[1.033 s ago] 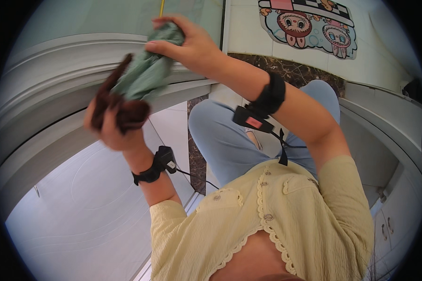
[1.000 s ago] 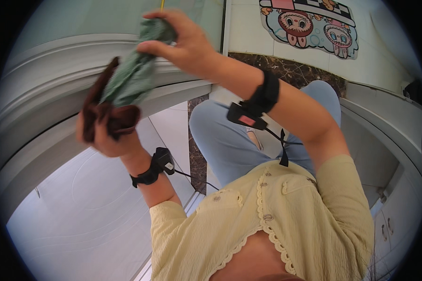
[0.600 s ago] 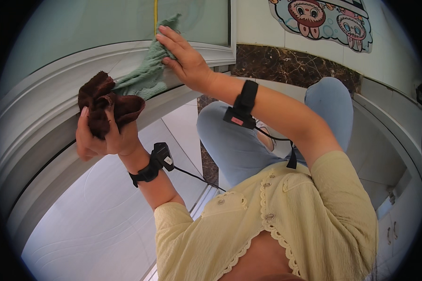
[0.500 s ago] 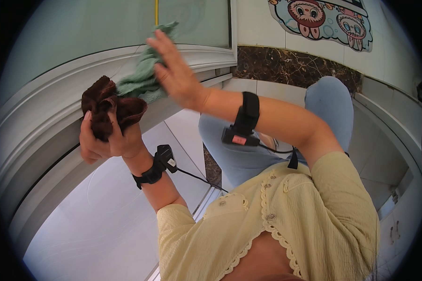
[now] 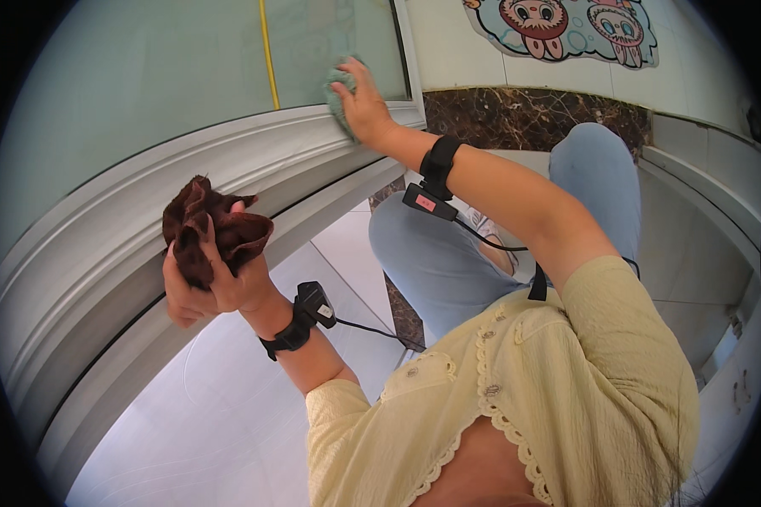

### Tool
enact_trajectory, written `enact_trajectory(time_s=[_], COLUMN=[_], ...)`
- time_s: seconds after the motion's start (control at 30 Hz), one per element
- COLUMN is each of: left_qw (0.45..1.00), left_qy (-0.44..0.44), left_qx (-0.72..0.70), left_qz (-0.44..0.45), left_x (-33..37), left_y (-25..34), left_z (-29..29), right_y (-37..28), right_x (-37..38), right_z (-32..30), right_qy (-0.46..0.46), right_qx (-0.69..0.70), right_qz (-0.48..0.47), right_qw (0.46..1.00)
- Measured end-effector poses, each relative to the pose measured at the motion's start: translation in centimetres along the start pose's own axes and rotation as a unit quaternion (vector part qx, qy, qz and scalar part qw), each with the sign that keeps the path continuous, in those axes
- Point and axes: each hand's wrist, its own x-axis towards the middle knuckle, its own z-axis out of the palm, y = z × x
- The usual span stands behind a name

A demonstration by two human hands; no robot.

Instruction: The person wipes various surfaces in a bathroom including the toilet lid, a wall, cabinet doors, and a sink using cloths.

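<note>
A crumpled dark brown cloth (image 5: pixel 196 221) is bunched in my left hand (image 5: pixel 211 291), its fingers wrapped round the folds. That hand is in front of the pale door frame (image 5: pixel 156 173); whether the cloth touches it I cannot tell. Farther off and to the right, my right hand (image 5: pixel 365 108) holds a green cloth (image 5: pixel 336 91) against the lower corner of the glass panel (image 5: pixel 177 80), where it meets the frame. Most of the green cloth is hidden under that palm and fingers.
A yellow strip (image 5: pixel 268 55) runs down the glass. Dark marble skirting (image 5: pixel 516 114) borders the wall beyond my bent knee (image 5: pixel 596 169). A cartoon-figure mat (image 5: pixel 566 29) is at the top right. Cables trail from the black wrist devices (image 5: pixel 429 203) on both arms.
My right hand has swept right with the green cloth, away from the brown one, to the frame's corner. My left hand has shifted slightly toward me, still gripping the brown cloth.
</note>
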Motion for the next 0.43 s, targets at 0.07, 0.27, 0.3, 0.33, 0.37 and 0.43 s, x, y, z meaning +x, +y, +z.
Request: enact_trajectory(time_s=[0.07, 0.27, 0.3, 0.33, 0.37, 0.43], left_qw=[1.0, 1.0, 1.0, 1.0, 1.0, 0.999], left_qy=[0.007, 0.013, 0.017, 0.015, 0.017, 0.023], left_qx=[-0.009, 0.006, 0.001, -0.003, -0.012, -0.022], left_qz=[-0.005, -0.002, -0.001, -0.003, -0.006, -0.019], left_x=[0.6, 1.2, 1.4, 1.2, 1.5, 2.2], left_y=[0.5, 0.0, 0.2, 0.2, 0.5, 1.5], left_z=[0.2, -0.5, -0.6, -1.0, -1.1, -1.2], right_y=[1.2, -10.5, -12.8, -14.5, -15.4, -14.3], right_x=[0.4, 1.6, 2.6, 3.7, 4.9, 8.7], right_z=[-0.5, 3.2, 3.3, 3.4, 3.2, 3.2], right_qy=[0.068, 0.014, 0.002, -0.033, -0.063, -0.012], right_qx=[-0.047, 0.075, 0.0, 0.054, 0.101, 0.031], right_qz=[0.198, -0.029, -0.148, -0.175, -0.205, -0.24], right_qw=[0.977, 0.997, 0.989, 0.983, 0.971, 0.97])
